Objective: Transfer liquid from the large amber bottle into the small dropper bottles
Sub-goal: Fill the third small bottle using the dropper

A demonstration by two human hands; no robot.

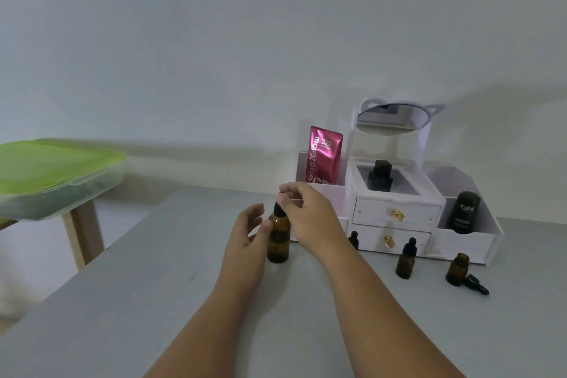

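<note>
So, large amber bottle point(278, 242): upright on the table point(153, 301), between both hands.
Right hand point(303, 215): fingertips pinch its black dropper cap point(278, 210); I'd unscrew it straight and lift slowly.
Left hand point(247, 233): fingers loose, only the thumb touches the glass; a proper grip would steady it.
Small dropper bottles point(405, 261): 3 by the white organizer point(395, 215), 1 uncapped.
In the way: the right wrist is close to 1 bottle, which looks easy to knock.
</note>
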